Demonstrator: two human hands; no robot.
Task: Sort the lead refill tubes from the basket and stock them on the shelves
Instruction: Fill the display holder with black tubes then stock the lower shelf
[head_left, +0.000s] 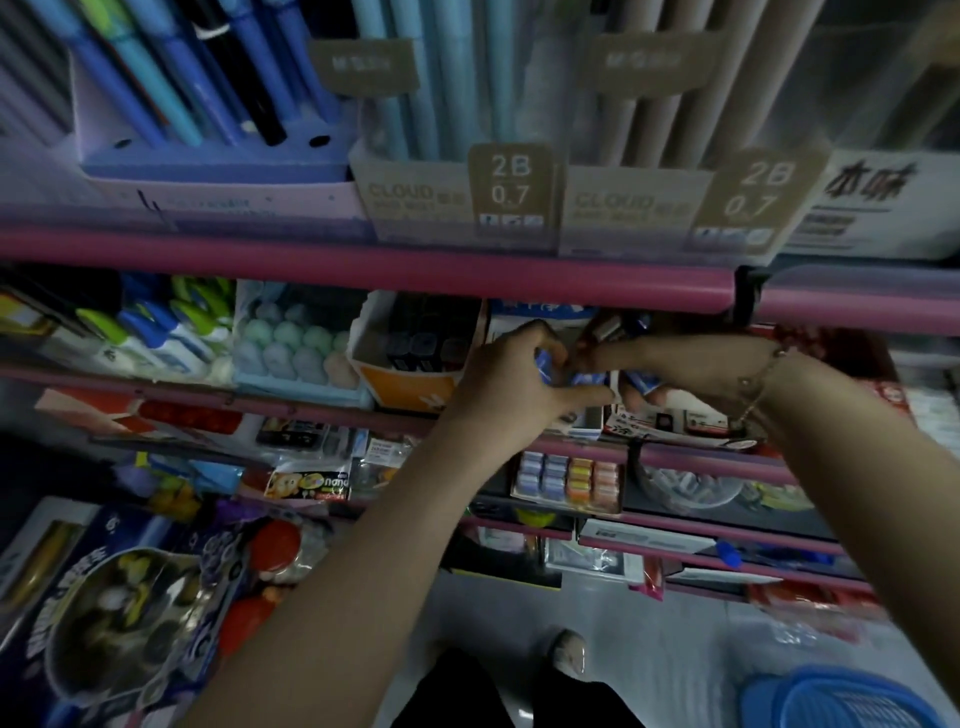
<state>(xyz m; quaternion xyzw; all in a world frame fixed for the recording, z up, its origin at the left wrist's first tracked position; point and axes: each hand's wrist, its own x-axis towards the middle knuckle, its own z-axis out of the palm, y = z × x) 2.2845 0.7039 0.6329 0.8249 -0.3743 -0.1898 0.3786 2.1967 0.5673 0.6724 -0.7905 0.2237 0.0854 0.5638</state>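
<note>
Both my hands are up at the second shelf, under its pink rail, working close together. My left hand is curled round a small bunch of blue lead refill tubes; the tubes poke out between my bent fingers and my thumb, which stretches right along their underside. My right hand, with a thin bracelet at the wrist, reaches in from the right, and its fingertips meet the left hand's at the same cluster of tubes. One more blue tube lies under my right fingers, touching them; the picture is blurred there, so I think those fingers pinch it, but I would not swear to more than that.

The tubes sit just in front of a white and red carton on the shelf, to the right of an orange and white box of dark items. Farther left stands a blue tray of pastel erasers. On the shelf above, tan boxes marked 2B 0.7 hold pale pencils. Down near my feet, at the right corner, the blue basket rests on the grey floor.
</note>
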